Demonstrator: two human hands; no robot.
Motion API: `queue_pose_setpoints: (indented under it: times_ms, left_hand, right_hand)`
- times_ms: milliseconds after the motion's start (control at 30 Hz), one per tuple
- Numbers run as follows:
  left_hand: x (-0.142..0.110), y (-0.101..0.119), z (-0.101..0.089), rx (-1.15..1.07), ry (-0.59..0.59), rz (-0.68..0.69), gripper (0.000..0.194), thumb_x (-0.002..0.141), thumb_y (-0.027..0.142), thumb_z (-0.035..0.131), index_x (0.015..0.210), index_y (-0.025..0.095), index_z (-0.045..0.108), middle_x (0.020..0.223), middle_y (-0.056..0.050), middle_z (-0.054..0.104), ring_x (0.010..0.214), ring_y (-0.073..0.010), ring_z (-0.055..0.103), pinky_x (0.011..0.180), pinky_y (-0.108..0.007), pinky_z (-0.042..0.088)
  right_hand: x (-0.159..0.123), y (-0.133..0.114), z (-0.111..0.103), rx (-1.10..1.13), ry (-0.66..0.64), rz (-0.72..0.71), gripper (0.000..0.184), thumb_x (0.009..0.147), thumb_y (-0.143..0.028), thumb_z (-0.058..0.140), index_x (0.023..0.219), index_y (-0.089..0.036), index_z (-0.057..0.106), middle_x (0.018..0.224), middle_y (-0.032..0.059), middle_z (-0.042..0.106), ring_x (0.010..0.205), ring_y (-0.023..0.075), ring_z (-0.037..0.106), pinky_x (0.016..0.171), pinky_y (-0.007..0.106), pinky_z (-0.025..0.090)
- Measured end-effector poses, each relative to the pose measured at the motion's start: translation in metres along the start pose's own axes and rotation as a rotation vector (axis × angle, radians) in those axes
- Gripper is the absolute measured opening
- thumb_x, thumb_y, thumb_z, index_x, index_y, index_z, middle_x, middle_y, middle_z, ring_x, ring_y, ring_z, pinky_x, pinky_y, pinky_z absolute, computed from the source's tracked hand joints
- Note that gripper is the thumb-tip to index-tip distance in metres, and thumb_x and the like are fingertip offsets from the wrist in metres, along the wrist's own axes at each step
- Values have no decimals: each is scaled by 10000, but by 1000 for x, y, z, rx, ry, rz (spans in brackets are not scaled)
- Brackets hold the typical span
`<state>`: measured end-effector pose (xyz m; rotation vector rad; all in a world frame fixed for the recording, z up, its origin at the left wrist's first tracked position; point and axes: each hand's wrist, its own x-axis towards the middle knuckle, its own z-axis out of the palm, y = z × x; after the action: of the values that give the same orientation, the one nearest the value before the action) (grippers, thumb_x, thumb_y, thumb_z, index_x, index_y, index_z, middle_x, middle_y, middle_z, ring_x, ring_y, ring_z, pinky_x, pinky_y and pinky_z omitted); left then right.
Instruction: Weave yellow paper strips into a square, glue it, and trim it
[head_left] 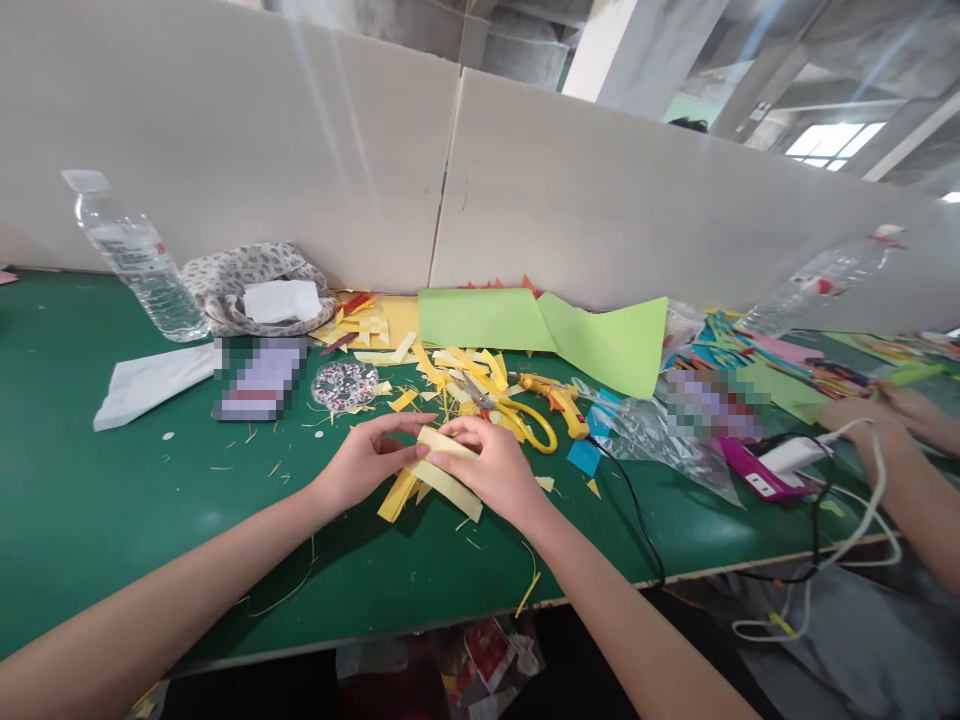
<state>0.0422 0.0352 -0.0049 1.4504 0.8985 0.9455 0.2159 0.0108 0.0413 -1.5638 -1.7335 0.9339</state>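
My left hand (367, 458) and my right hand (491, 468) meet over the green table (112, 500), both pinching a bundle of yellow paper strips (442, 480). The strips fan out below my fingers and touch the table. Just behind my hands lie yellow-handled scissors (525, 420) among yellow paper scraps (450, 370). A glue gun (559, 398) with a black cord lies to the right of the scissors.
A water bottle (139, 260) and a patterned cloth bag (247, 285) stand at back left, near white paper (150, 382) and a round box of googly eyes (345, 385). Green paper sheets (555, 330) lean on the cardboard divider (300, 150). Another person's hands (885, 420) work at right.
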Motion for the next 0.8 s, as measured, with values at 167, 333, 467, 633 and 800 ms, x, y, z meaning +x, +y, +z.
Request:
queue_pose_setpoints:
  times_ms: [167,333,467,633,800]
  left_hand:
    - [-1,1,1,12,-7,-2,368,744,330,643,1096,225,613,1021,-42,636,645,-103,572,574,-225,478]
    - [-1,4,3,12,7,-17,345,740,323,649,1066,213,621,990,-39,636,632,-96,570,572,-222,477]
    - [-1,5,2,31,10,-5,326,741,321,647,1045,209,623,989,-40,634,614,-88,561,518,-195,445]
    - [-1,4,2,-2,12,-16,335,736,311,656,1050,203,607,981,-41,629,624,-88,573,559,-210,462]
    - [0,1,2,-69,-6,-6,318,733,301,664,1026,196,597,954,-39,635,626,-91,581,540,-204,452]
  right_hand:
    - [1,3,0,20,-22,-12,241,687,-321,643,905,-236,585,788,3,701,671,171,634,567,262,438]
    - [1,5,1,20,-26,-32,264,700,-311,632,946,-244,564,730,-12,681,659,172,625,590,276,442]
    - [2,5,2,25,-8,-24,268,696,-309,635,946,-248,561,735,-17,677,655,169,615,594,280,438]
    - [1,1,2,1,27,-19,249,692,-292,635,929,-251,569,744,-23,684,637,158,599,575,269,416]
    - [1,0,2,13,32,-24,250,690,-298,635,923,-244,565,767,-19,696,631,151,589,560,256,406]
